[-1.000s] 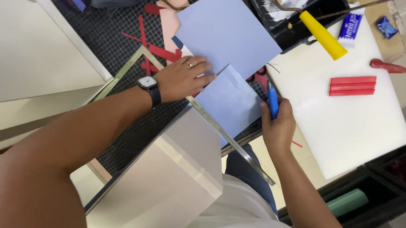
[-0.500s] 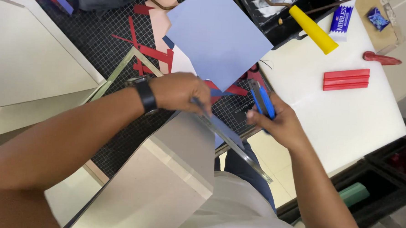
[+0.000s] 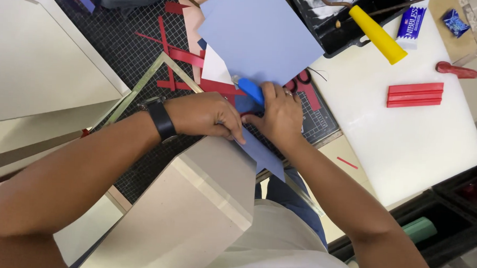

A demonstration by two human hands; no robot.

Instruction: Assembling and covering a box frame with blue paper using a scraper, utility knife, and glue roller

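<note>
A small light-blue paper sheet (image 3: 262, 154) lies flat on the black cutting mat (image 3: 118, 54), its lower corner over the mat's near edge. A blue-handled cutter (image 3: 250, 90) rests on it.

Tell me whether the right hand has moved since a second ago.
Yes. The right hand, holding the blue cutter, moved across the cutting mat, away from the white board, to beside the left hand.

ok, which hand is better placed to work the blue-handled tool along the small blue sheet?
Right, probably. The right hand grips the blue-handled tool at the small blue sheet; the left hand only presses that sheet down.
</note>
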